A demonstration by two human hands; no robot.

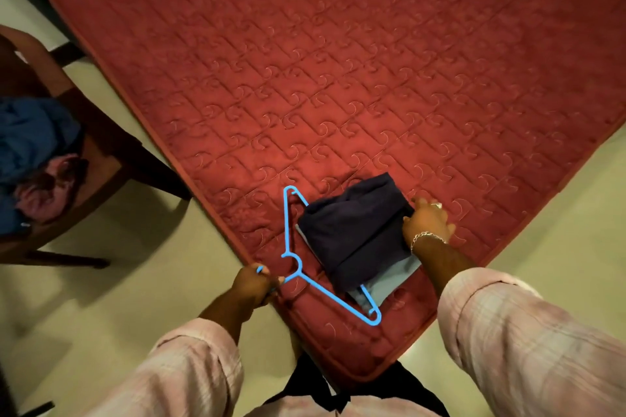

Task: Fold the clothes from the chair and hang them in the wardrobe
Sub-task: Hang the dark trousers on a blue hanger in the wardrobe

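Observation:
A folded dark navy garment (355, 230) lies on the near corner of the red quilted mattress (338, 78), draped over the bar of a light blue plastic hanger (288, 223). A paler blue-grey layer shows under its near edge. My left hand (255, 283) grips the hanger's hook at the mattress edge. My right hand (427, 222) grips the garment's right edge, fingers curled at the cloth. A wooden chair (101, 159) at the left carries a blue garment (30, 135) and a pinkish one (47, 189).
Pale floor surrounds the mattress on the left and right. The chair's legs reach toward the mattress edge at left. My pink sleeves and dark trousers fill the bottom of the view. No wardrobe is in view.

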